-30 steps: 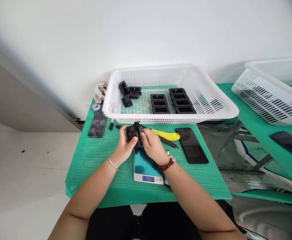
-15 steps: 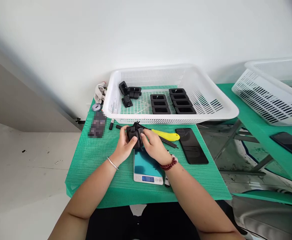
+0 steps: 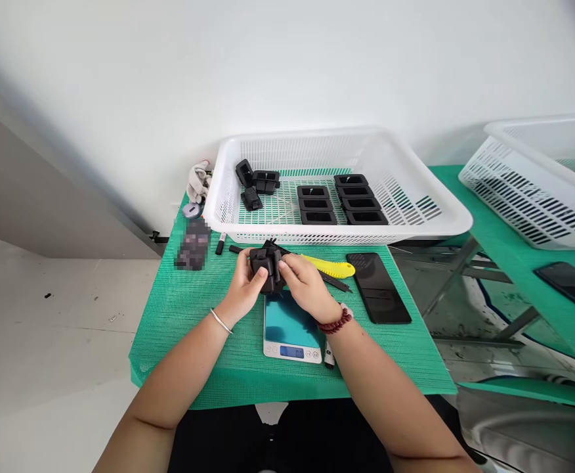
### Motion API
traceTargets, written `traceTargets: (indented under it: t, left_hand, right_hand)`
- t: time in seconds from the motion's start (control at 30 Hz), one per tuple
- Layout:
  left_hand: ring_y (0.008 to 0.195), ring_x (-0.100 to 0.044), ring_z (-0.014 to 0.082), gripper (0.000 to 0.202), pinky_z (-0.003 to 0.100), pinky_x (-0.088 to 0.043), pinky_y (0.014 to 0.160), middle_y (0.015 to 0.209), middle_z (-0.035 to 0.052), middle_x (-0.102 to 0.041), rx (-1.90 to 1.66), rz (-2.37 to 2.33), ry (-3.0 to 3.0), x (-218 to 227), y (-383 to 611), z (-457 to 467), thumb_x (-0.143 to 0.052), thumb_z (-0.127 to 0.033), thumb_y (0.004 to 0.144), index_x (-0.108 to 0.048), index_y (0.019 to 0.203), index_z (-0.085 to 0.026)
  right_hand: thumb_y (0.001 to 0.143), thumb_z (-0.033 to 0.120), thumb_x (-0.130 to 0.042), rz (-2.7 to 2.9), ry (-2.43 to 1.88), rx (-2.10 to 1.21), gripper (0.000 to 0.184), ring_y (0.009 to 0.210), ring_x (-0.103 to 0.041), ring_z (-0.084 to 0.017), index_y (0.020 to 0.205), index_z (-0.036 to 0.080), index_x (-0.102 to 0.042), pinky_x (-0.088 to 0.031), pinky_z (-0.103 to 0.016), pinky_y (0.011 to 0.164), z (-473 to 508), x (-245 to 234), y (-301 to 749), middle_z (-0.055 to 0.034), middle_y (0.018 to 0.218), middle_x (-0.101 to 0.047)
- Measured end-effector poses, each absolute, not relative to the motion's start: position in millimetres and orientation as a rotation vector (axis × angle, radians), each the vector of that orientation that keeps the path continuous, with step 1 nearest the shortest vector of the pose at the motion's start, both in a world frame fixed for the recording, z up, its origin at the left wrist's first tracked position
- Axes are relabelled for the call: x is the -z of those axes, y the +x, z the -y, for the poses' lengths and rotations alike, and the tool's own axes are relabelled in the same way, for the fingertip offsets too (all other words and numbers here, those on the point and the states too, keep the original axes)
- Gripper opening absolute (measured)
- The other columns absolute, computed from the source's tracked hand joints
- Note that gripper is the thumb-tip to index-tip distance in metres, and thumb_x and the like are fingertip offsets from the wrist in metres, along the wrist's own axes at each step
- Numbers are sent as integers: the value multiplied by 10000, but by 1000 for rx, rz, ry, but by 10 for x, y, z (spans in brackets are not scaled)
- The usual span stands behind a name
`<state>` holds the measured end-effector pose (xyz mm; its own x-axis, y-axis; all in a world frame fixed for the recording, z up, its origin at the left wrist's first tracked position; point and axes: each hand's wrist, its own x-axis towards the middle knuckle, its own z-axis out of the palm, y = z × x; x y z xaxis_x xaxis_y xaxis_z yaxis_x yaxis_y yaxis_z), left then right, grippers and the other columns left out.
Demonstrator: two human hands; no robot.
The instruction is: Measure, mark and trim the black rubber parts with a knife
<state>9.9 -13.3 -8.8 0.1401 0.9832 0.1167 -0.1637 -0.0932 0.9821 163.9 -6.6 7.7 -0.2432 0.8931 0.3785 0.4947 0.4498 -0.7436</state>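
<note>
Probably for steadiness, the left hand wraps its fingers around the black part above the worktop, near the scale's far end, while the right hand's fingers bunch at its right edge, exact grip unclear.

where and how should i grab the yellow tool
Probably by the rounded right end of the yellow tool, coming from above and the right, pinching across its width. That end lies exposed and points toward the phone, whereas its left part runs in behind the right hand. A black strip lies along its near edge, so pinch narrowly.
</note>
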Motion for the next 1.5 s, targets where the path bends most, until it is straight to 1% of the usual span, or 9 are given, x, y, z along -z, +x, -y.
traceTargets:
  t: [0.1, 0.3, 0.5, 0.67, 0.8, 0.87, 1.0, 1.23, 1.5]
  left_hand:
    - [879, -585, 184, 522, 320, -513, 749, 953, 50, -582, -1219, -938, 1264, 54, 101, 159, -607, -595, 773, -459, 1101, -217]
    - [945, -606, 200, 472, 334, -528, 778, 1005, 65, -606, -1278, -927, 1169, 118, 65, 113, -584, -566, 810, -454, 1102, -219]
    - [998, -617, 208, 440, 354, -526, 833, 1056, 68, -622, -1331, -881, 1125, 140, 46, 90, -597, -529, 818, -457, 1107, -228]
    - [984, -614, 200, 463, 349, -517, 843, 1042, 62, -623, -1336, -912, 1133, 111, 36, 94, -610, -547, 799, -465, 1102, -229]
    - [953, -605, 193, 492, 333, -509, 819, 1005, 55, -603, -1332, -967, 1185, 60, 40, 116, -617, -574, 777, -460, 1083, -221]
    - [969, -593, 195, 503, 335, -505, 828, 1015, 55, -583, -1306, -961, 1230, 44, 48, 132, -625, -569, 773, -443, 1090, -223]
    - [1023, -567, 205, 530, 360, -487, 884, 1075, 67, -543, -1237, -931, 1297, 55, 56, 154, -620, -546, 788, -389, 1147, -232]
    - [1031, -553, 207, 511, 367, -474, 903, 1075, 61, -523, -1211, -959, 1373, 108, 52, 143, -623, -502, 805, -371, 1164, -240]
    - [968, -571, 179, 482, 329, -489, 844, 1030, 49, -548, -1285, -972, 1304, 96, 67, 128, -635, -495, 802, -393, 1131, -238]
  right_hand:
    - [972, 387, -293, 1832, -1174, -663, 393, 572, -402, -141, 615, 224, -270, -351, -309, 604, 56, -82, 1636, 12, 580, -412]
    - [944, 500, -351, 1708, -1218, -786, 410, 597, -407, -133, 653, 212, -380, -343, -287, 576, 48, -85, 1682, 8, 627, -445]
    - [927, 555, -355, 1606, -1215, -939, 452, 634, -434, -136, 658, 201, -439, -389, -284, 607, 18, -44, 1721, 1, 647, -475]
    - [945, 484, -363, 1711, -1119, -1030, 390, 721, -524, -155, 741, 196, -529, -455, -302, 689, 56, -93, 1689, -22, 746, -576]
    - [894, 342, -495, 1779, -1080, -971, 165, 804, -585, -169, 882, 197, -573, -480, -320, 759, 79, -121, 1653, -36, 865, -643]
    - [857, 280, -524, 1800, -1114, -878, 90, 772, -584, -168, 845, 198, -561, -472, -311, 726, 75, -106, 1647, -32, 831, -642]
    - [831, 246, -515, 1860, -1177, -701, 150, 638, -511, -147, 692, 208, -474, -399, -288, 616, 65, -68, 1664, -5, 684, -568]
    - [799, 204, -509, 1945, -1226, -520, 223, 628, -456, -154, 626, 219, -370, -355, -304, 631, 77, -82, 1668, 1, 633, -504]
    - [816, 211, -484, 1869, -1310, -368, 178, 652, -497, -183, 644, 215, -443, -375, -339, 661, 83, -69, 1671, -28, 649, -553]
